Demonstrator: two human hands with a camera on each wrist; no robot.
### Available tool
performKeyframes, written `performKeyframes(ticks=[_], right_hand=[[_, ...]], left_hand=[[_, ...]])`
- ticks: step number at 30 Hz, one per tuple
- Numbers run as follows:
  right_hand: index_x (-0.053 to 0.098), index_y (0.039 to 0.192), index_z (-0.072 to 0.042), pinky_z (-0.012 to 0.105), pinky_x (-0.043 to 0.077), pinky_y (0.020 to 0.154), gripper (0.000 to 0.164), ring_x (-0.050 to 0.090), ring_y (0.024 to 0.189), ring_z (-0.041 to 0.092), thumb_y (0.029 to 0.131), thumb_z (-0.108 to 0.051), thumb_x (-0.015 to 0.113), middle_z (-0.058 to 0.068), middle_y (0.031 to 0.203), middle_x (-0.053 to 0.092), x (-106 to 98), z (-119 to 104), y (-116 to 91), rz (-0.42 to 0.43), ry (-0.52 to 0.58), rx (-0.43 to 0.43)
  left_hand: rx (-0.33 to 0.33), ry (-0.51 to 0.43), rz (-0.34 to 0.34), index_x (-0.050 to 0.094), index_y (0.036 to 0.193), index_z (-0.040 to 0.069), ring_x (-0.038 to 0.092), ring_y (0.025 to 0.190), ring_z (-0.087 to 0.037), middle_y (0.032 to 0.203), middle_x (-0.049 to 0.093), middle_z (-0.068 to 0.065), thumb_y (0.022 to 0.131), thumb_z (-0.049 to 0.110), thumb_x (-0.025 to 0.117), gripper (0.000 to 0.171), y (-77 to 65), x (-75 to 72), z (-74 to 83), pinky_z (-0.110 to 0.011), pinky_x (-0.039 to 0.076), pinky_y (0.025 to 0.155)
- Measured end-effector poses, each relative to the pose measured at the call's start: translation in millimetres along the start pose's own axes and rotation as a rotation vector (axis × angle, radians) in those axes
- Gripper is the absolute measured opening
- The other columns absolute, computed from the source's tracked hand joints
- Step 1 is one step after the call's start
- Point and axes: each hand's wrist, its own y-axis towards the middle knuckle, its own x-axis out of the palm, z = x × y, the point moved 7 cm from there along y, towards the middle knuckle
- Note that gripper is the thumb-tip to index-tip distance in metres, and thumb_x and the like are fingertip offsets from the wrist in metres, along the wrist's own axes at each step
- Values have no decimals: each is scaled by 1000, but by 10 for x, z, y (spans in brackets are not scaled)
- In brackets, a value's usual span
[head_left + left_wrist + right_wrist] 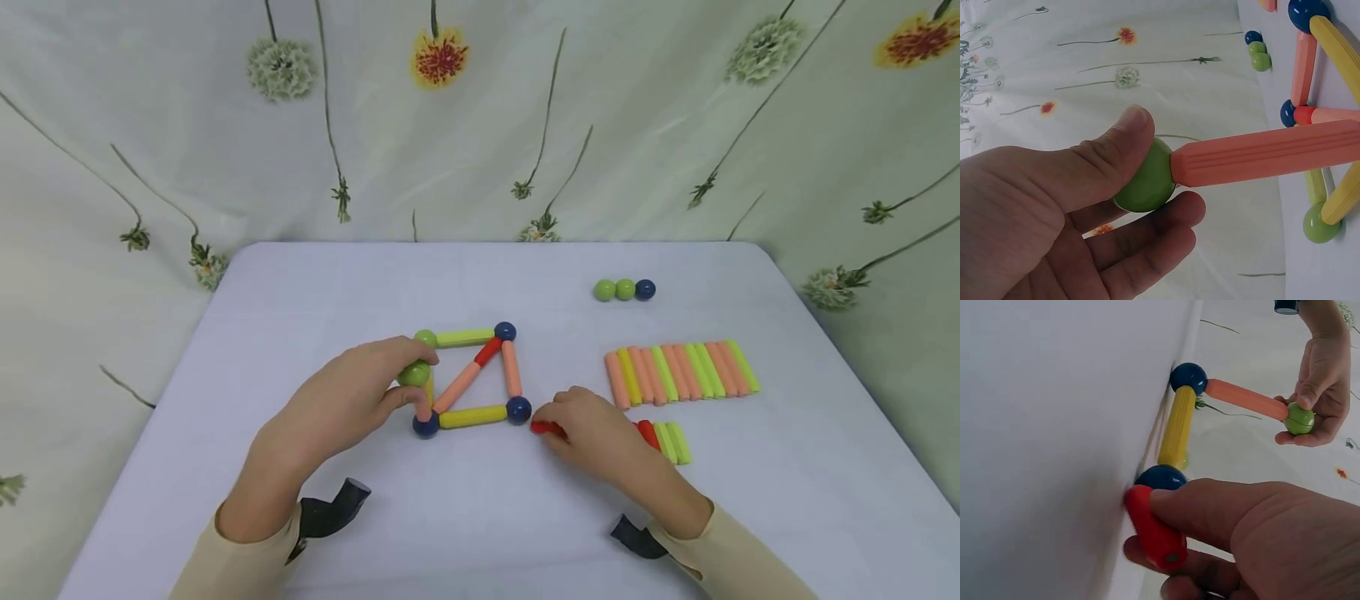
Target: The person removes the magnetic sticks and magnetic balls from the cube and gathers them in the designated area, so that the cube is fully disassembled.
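Observation:
My left hand (337,404) pinches a green ball (1147,181) between thumb and fingers. From that ball a salmon magnetic rod (1266,153) runs down to the blue ball (426,425) at the frame's front left corner. The flat frame has blue and green corner balls, a yellow front rod (472,416), a salmon right rod (512,368), a lime back rod (465,337) and a red-and-salmon diagonal. My right hand (596,433) holds a short red rod (1157,531) close to the front right blue ball (518,409); whether they touch I cannot tell.
Two green balls (604,290) and a blue ball (645,289) line up at the back right. A row of long salmon, yellow and lime rods (678,372) lies right of the frame. Short red and lime rods (677,442) sit nearer, partly behind my right hand.

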Motion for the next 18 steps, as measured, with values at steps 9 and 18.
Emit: performKeyframes(ticks=[9,18], right_hand=[[69,108,-19,20,48,64,23,53,71,5,86,-13,72,-13,83,60,12,257,-130,-14,167,133],[58,110,-9,30,50,56,23,57,71,18,89,-14,66,3,90,63,-438,957,-531,44,269,398]], left_hand=[[3,-5,5,61,119,10,60,105,-15,84,63,17,84,11,76,38,-4,7,7,-41,49,90],[49,-18,17,61,118,9,61,95,-12,89,60,14,81,8,79,41,13,-6,-6,-38,50,88]])
